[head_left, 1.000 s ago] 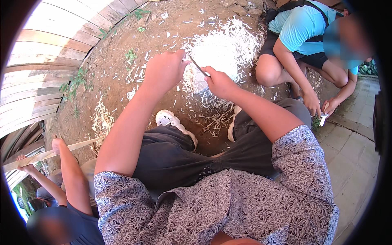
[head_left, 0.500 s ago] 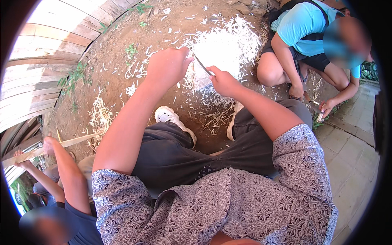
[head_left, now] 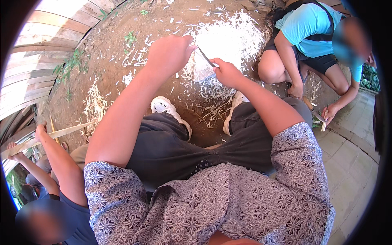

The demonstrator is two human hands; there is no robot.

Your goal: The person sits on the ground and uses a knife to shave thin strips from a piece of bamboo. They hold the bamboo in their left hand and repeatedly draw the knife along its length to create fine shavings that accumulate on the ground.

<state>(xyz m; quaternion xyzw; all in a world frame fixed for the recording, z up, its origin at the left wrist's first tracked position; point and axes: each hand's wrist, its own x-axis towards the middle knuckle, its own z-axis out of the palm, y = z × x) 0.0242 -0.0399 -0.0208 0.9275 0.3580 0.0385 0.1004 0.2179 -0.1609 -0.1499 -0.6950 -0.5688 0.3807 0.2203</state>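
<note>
My right hand (head_left: 228, 74) is closed around a knife, its handle hidden in the fist. The thin dark blade (head_left: 205, 56) slants up and left toward my other hand. My left hand (head_left: 170, 56) is closed in a pinch just left of the blade's tip; whatever it grips is lost behind the fingers and in the glare. Beneath both hands, pale wood shavings (head_left: 249, 38) lie in a heap on the ground, partly washed out by bright sunlight.
At right, a crouching person in a turquoise shirt (head_left: 308, 24) holds a knife and thin sticks (head_left: 324, 125). Another person at left grips a long wooden strip (head_left: 67, 130). My white shoes (head_left: 163, 105) flank more shavings. A plank wall (head_left: 45, 49) stands at upper left.
My left hand has risen slightly, and the knife has shifted a little to the right. The person at right now has a blade against the sticks. The wooden strip at left has moved slightly.
</note>
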